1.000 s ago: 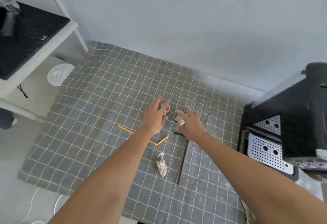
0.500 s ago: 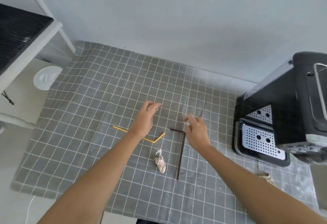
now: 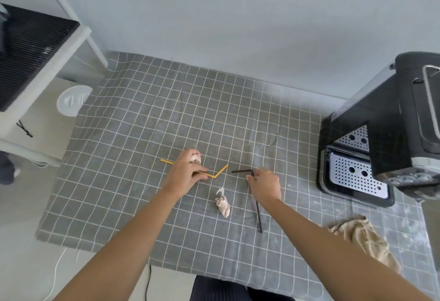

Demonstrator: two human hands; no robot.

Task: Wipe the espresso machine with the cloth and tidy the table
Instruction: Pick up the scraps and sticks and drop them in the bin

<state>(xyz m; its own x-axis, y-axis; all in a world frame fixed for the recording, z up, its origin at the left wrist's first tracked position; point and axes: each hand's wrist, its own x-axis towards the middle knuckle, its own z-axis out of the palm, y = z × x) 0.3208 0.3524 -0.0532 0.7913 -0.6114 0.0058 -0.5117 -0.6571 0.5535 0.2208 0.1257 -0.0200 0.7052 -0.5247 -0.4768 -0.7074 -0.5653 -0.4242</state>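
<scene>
My left hand [image 3: 188, 172] is closed around a crumpled paper ball [image 3: 196, 158], and its fingertips rest on a bent yellow straw [image 3: 220, 171] lying on the grey checked tablecloth [image 3: 133, 138]. My right hand [image 3: 264, 185] is curled over the bend of a black straw [image 3: 259, 217], with thumb and fingers pinching it near the corner. Another crumpled paper ball [image 3: 223, 204] lies between my forearms. The black espresso machine [image 3: 390, 119] stands at the right with its perforated drip tray [image 3: 357, 178]. The beige cloth [image 3: 364, 236] lies bunched in front of the machine.
A white rack with a black ribbed mat [image 3: 28, 46] stands at the left, with a white round lid [image 3: 72, 103] under it. A pale wall [image 3: 238, 15] closes the back. White powdery smears mark the tablecloth near the machine.
Both hands have pulled back toward me from the two paper balls. My left hand now holds one ball over the yellow straw; my right hand has come down on the black straw's bend.
</scene>
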